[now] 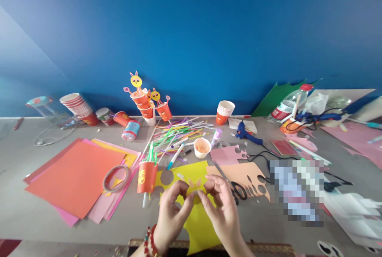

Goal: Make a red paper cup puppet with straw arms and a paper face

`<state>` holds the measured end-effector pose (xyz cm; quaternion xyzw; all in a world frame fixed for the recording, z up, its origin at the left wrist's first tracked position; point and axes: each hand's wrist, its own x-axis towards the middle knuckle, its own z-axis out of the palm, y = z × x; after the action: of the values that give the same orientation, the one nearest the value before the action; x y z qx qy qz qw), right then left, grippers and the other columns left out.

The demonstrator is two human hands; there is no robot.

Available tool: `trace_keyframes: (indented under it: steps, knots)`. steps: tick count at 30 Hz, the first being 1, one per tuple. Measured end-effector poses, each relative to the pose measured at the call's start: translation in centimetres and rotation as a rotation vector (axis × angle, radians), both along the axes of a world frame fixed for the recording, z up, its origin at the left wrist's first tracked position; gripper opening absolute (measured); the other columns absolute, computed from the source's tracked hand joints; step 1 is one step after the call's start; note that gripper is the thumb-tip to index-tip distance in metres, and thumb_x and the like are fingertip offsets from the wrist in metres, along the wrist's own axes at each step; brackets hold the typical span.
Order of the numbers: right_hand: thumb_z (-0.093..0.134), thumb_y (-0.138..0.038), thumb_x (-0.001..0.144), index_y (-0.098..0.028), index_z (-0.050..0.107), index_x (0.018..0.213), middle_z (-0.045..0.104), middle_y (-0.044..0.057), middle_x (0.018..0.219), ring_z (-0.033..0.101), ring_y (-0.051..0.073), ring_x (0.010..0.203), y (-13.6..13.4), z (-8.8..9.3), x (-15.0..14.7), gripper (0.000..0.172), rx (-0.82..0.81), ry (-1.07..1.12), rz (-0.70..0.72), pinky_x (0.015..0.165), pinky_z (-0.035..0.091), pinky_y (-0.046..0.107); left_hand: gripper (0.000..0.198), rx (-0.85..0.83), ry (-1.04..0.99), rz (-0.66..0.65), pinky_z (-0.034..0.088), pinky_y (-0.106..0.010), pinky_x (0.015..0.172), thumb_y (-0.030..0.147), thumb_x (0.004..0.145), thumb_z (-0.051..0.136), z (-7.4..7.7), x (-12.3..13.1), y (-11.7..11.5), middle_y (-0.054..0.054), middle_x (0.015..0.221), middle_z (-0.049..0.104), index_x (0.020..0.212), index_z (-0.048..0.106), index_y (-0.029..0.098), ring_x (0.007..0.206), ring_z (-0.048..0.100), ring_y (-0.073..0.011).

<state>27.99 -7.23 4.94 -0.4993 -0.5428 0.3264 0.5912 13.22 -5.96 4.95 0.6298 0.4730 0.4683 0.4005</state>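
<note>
Hands half-curled, pinching small eared paper piece

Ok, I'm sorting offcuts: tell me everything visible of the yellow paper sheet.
The bright yellow paper sheet looks thin, with a round hole and curved notches cut out. It lies on the grey table, its near end apparently jutting past the edge. The left hand and right hand above hide part of it; a peach paper sheet sits at its right.
</note>
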Motion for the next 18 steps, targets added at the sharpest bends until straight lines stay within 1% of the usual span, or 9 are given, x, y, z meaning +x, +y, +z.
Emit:
trace_keyframes:
  steps: [4,8,10,13,16,18]
  knots:
    - [0.062,-0.021,0.092,-0.023,0.059,0.112,0.064,0.002,0.082,0.068,0.016,0.07,-0.2,-0.1,-0.1,0.02,0.05,-0.069,-0.035,0.063,0.058,0.022,0.018,-0.016,-0.032,0.005,0.042,-0.021,0.06,0.028,0.093,0.056,-0.3,-0.1,0.0,0.003,0.069,0.046,0.079,0.05,0.019,0.063,0.046,-0.0114]
    - [0.062,-0.021,0.093,-0.022,0.062,0.111,0.067,0.006,0.089,0.07,0.019,0.08,-0.4,-0.5,-0.1,0.018,0.107,-0.167,-0.062,0.073,0.059,0.027,0.02,-0.107,-0.11,-0.006,0.041,-0.02,0.057,0.034,0.094,0.055,-0.8,0.0,-0.1,0.003,0.07,0.045,0.081,0.05,0.019,0.061,0.045,-0.011]
    - [0.061,-0.021,0.093,-0.021,0.063,0.111,0.067,0.006,0.089,0.07,0.02,0.082,-0.4,-0.5,0.0,0.017,0.121,-0.181,-0.062,0.074,0.059,0.028,0.022,-0.141,-0.136,-0.007,0.04,-0.02,0.054,0.036,0.094,0.055,-0.8,-0.1,-0.1,0.003,0.07,0.045,0.082,0.05,0.019,0.059,0.045,-0.0108]
    - [0.062,-0.024,0.094,-0.021,0.064,0.108,0.067,0.006,0.088,0.07,0.019,0.077,-0.3,-0.1,0.0,0.014,0.119,-0.149,-0.074,0.07,0.06,0.026,0.023,-0.157,-0.156,-0.018,0.041,-0.02,0.055,0.038,0.094,0.055,-0.5,-0.2,-0.2,0.002,0.07,0.046,0.082,0.052,0.019,0.06,0.046,-0.0111]
    - [0.065,-0.027,0.092,-0.02,0.064,0.105,0.067,0.005,0.083,0.07,0.017,0.071,-0.2,0.4,0.1,0.014,0.078,-0.083,-0.09,0.062,0.06,0.022,0.023,-0.15,-0.131,-0.052,0.043,-0.021,0.06,0.038,0.093,0.057,-0.1,-0.4,-0.2,0.001,0.071,0.05,0.082,0.055,0.018,0.065,0.049,-0.0125]
    - [0.067,-0.028,0.091,-0.02,0.064,0.103,0.067,0.004,0.081,0.07,0.017,0.07,0.0,0.6,0.1,0.014,0.063,-0.052,-0.097,0.061,0.06,0.021,0.022,-0.152,-0.128,-0.055,0.043,-0.021,0.06,0.037,0.092,0.059,-0.1,-0.5,-0.1,0.0,0.071,0.052,0.082,0.057,0.018,0.065,0.05,-0.0128]
